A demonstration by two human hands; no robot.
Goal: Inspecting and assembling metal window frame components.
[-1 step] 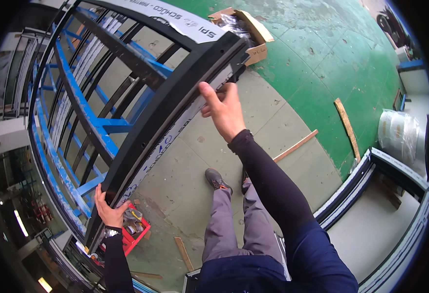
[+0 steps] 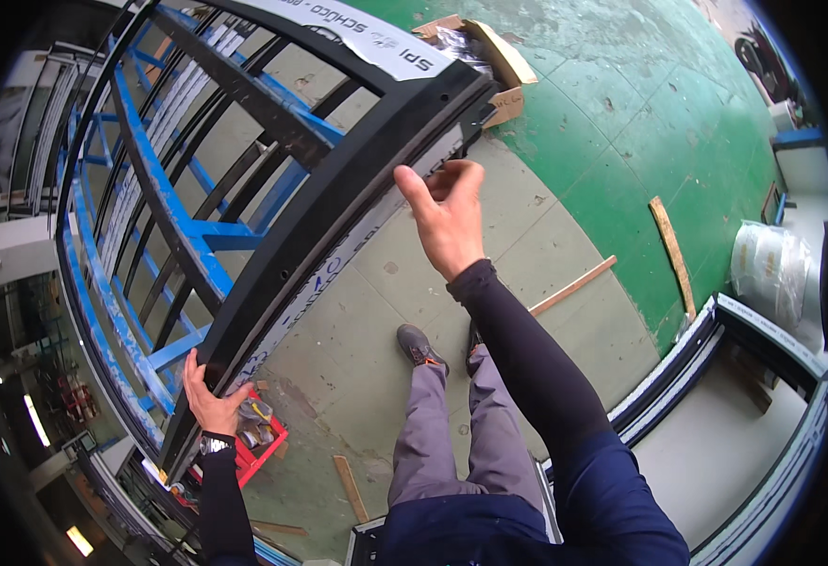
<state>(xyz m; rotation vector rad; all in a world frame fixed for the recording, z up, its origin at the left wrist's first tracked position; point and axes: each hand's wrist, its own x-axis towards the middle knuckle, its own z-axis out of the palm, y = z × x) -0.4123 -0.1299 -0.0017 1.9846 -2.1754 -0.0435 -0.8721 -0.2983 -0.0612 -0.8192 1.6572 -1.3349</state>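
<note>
Green and grey-green floor (image 2: 584,113) spreads out around the person, and a blue rack (image 2: 230,241), its paint scuffed, takes up the left side. On it lies a big black frame (image 2: 338,203), its near bar running slantwise from the rack's lower left corner up toward the cardboard box. A white marked strip (image 2: 319,274) follows the outer edge of that bar.

Off to the right, a second frame (image 2: 768,330), dark with white strips, sits low behind the person's right arm, a plastic-wrapped roll (image 2: 768,269) just past its far corner. The cardboard box (image 2: 506,106) stands just beyond the upper corner of the black frame; a red tray (image 2: 267,455) sits on the floor by the lower one. Between the bar and the second frame there's a broad strip of floor to step in, crossed by a thin wooden slat (image 2: 574,286).

The left hand (image 2: 211,406) grasps the bar near its lower corner, fingers over the top, thumb at the outer edge. The right hand (image 2: 451,226) has its thumb on the outer edge nearer the upper corner, fingers curled; I can't tell whether they grip anything.
</note>
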